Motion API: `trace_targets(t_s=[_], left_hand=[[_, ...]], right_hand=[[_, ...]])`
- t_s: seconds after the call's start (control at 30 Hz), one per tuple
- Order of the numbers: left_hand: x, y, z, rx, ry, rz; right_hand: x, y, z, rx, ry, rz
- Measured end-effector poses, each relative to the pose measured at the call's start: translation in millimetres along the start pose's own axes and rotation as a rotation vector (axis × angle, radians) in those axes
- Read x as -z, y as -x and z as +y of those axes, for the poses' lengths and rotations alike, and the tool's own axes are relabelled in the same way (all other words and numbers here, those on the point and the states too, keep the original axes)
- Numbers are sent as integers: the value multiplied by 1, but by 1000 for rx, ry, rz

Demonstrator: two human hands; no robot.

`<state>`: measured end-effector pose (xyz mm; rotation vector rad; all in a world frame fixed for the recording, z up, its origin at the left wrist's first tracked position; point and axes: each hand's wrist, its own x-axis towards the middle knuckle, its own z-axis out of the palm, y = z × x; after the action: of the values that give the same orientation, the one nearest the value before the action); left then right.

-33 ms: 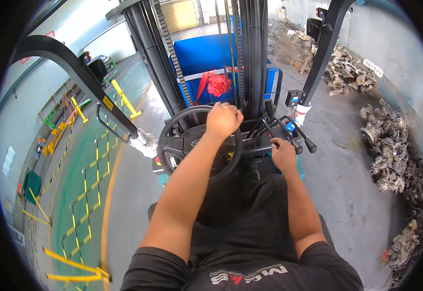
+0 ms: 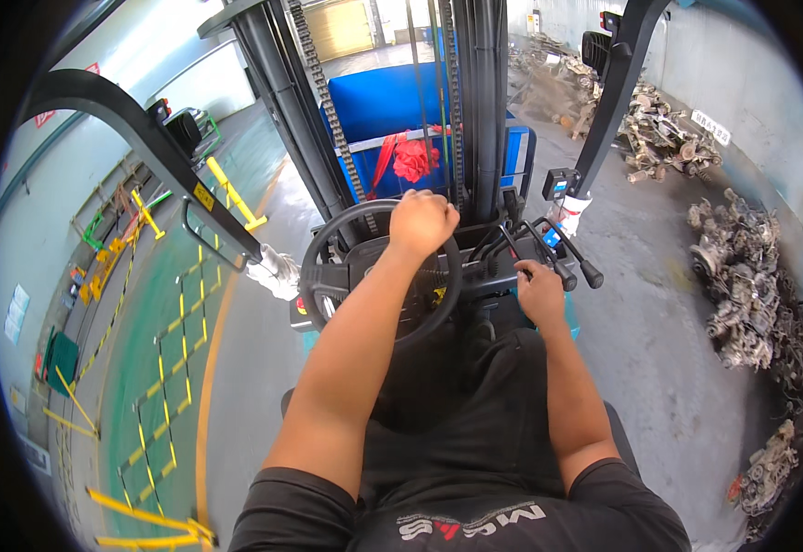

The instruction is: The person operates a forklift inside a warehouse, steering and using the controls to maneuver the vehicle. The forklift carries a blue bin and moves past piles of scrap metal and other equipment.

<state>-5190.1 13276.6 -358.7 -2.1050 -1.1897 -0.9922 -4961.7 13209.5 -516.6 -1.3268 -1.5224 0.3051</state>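
Observation:
I sit at the controls of a forklift. My left hand [image 2: 422, 224] is closed over the upper right rim of the black steering wheel [image 2: 314, 248]. To the right of the wheel, my right hand [image 2: 539, 293] has its fingers closed at a control lever [image 2: 514, 247]; the lever's top is partly hidden by the fingers. Black-knobbed levers [image 2: 591, 274] stand just beyond that hand, untouched as far as I can see. Ahead of the wheel rises the black mast [image 2: 484, 120] with its chains [image 2: 326, 120].
Beyond the mast is a blue bin [image 2: 387, 101] with a red ribbon flower [image 2: 412, 162]. Scrap metal parts [image 2: 742, 276] lie heaped along the right wall. On the left are yellow barriers [image 2: 236, 193] and yellow-black lattice markings [image 2: 167, 386] on a green floor.
The floor markings and barriers on the left sit slightly lower, and the scrap heaps slightly farther right. Both hands keep the same holds.

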Motion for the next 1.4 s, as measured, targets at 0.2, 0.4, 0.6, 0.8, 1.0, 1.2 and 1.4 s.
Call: trace_targets(t_s=[0.2,0.4,0.6,0.8,1.0,1.2,1.4], left_hand=[[-199,-151,-267,247,-146,-181],[-425,-292,-517,223,-98,-194],[-682,-463,-812,283,-143,-49],[-918,-608,-1083,303,-144,-179],[-1165,-753,-1248,81,-83,-229],[-1325,-796,-1408,18,163,-119],[-1458,-860,-1688,148,104,-56]], right_hand=[[-179,-254,72,-23,-51,-3],[-367,-540,159,-12,-15,-25],[-626,-898,255,-84,-38,-82],[-870,-1197,328,-77,16,-113],[-1092,-1471,394,-90,-38,-52],[-1305,-1726,457,-28,-41,-90],[-1552,-1959,481,55,46,-42]])
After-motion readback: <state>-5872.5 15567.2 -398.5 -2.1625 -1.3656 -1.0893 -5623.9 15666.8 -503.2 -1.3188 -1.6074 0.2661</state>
